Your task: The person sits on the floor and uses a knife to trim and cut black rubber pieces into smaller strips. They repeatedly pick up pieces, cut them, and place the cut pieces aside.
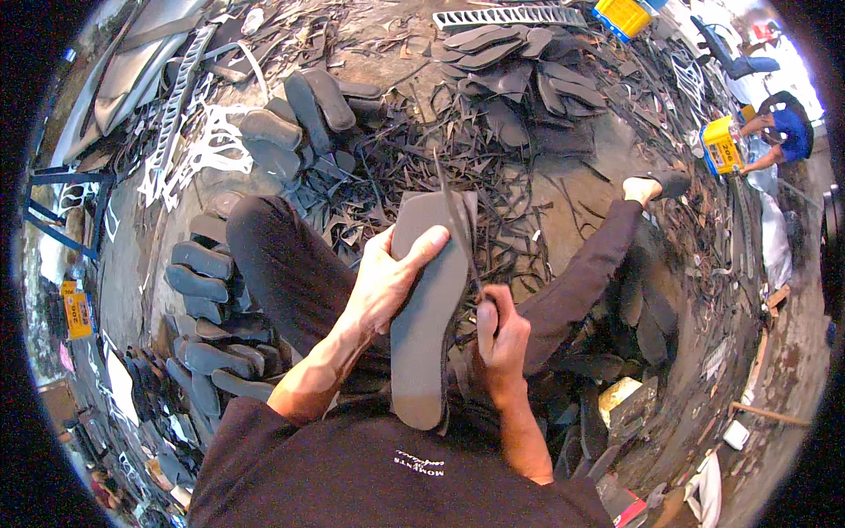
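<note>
A long grey foam shoe sole (424,339) lies lengthwise in front of my chest, its wider end pointing away from me. My left hand (387,277) grips it from the left, thumb pressed on its upper face. Closed around a knife, my right hand (502,343) is at the sole's right side. The knife's long thin blade (458,220) points away from me and lies along the sole's far right edge. Behind the blade a flat strip of grey material (472,209) shows beside the sole. The knife's handle is mostly hidden in my fist.
Dark offcuts (449,145) litter the floor between my legs. Piles of soles stand at the far left (308,106), far right (519,66) and beside my left leg (202,273). White cut-out frames (211,145) lie left. At right, a person (786,132) handles a yellow container (722,145).
</note>
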Motion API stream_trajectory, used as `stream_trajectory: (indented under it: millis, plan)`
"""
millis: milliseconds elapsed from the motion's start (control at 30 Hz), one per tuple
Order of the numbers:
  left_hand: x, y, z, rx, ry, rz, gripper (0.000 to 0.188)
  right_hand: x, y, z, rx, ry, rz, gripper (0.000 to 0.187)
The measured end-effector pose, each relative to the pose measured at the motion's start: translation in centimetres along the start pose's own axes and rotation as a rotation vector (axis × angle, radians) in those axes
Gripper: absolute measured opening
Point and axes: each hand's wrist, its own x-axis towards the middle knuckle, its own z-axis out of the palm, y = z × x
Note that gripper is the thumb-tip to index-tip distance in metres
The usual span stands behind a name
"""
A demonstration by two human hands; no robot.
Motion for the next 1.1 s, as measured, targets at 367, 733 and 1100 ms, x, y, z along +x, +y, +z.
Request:
stream_trajectory:
  millis: [367,733,1100]
  plan:
    - [1.6,2.4,-4.9,0.344,-0.467,0.165,0.044,5.3,-1.1,-6.6,0.358,-0.438,0.213,0.062]
    - [1.6,3.1,-5.7,0.439,-0.479,0.156,0.047,2.6,-1.0,-10.3,0.104,-0.402,0.209,0.053]
    - [0.8,1.8,-3.6,0.592,-0.779,0.137,0.046,3.2,-0.3,-7.7,0.056,-0.558,0.135,0.049]
